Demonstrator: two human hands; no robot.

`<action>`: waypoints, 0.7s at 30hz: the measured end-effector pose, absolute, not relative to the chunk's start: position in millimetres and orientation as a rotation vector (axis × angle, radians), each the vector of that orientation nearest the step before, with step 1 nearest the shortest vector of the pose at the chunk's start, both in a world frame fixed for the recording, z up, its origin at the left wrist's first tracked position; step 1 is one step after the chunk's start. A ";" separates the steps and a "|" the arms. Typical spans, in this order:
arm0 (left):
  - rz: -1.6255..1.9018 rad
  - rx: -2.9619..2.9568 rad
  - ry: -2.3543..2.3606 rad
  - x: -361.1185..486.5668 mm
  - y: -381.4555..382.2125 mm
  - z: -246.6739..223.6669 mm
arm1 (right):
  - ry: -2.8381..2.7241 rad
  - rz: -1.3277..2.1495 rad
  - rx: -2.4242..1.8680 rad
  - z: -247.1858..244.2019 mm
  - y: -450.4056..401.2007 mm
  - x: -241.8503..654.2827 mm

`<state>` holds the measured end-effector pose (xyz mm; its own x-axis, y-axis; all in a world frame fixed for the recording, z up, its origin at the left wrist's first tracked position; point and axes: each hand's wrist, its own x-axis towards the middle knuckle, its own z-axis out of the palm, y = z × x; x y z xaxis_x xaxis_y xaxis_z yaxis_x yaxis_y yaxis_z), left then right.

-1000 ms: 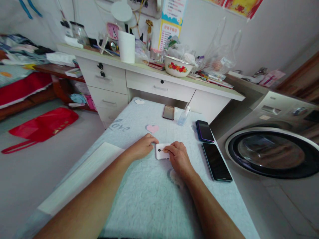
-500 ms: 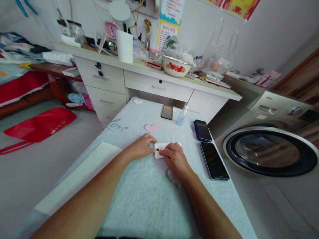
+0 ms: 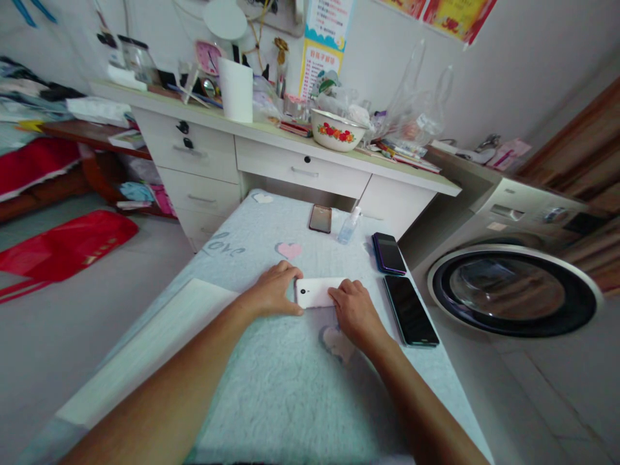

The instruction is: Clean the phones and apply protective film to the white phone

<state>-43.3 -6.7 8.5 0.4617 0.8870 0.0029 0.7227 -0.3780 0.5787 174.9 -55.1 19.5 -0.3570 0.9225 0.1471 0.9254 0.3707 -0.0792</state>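
Observation:
A white phone (image 3: 318,294) lies back side up on the cloth-covered table (image 3: 285,387), its round camera lens towards the left end. My left hand (image 3: 276,289) spans that end, forefinger at the far corner and thumb at the near one, gripping its edges. At the other end, my right hand (image 3: 353,307) has its thumb laid on the phone's back and its fingers curled at the far edge. The hand covers the right tip of the phone.
On the right stand a large dark phone (image 3: 411,311) and a smaller dark phone (image 3: 389,253). Farther back are a clear spray bottle (image 3: 349,227) and a brown phone case (image 3: 320,219). A white desk (image 3: 188,155) borders the table's far end; a washing machine (image 3: 508,258) stands right.
My right hand has slid right along the phone, away from the lens, uncovering more of its back. My left thumb has moved down to the near corner. The whole view has shifted slightly.

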 end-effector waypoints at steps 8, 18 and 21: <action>0.458 2.199 1.304 -45.2 -6.5 9.0 | -2.415 0.182 -1.413 10.6 -72.5 147.5; 0.444 2.232 1.326 -44.0 -6.0 7.7 | -2.450 0.208 -1.328 11.4 -75.1 152.3; 0.439 2.217 1.336 -42.8 -7.1 9.9 | -2.443 0.222 -1.357 12.1 -74.0 164.0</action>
<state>-42.8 -7.1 9.9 0.4635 0.8860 0.0132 0.7209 -0.3858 0.5757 164.0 -74.0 12.1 -0.4882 0.8459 0.2149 0.7934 0.5327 -0.2947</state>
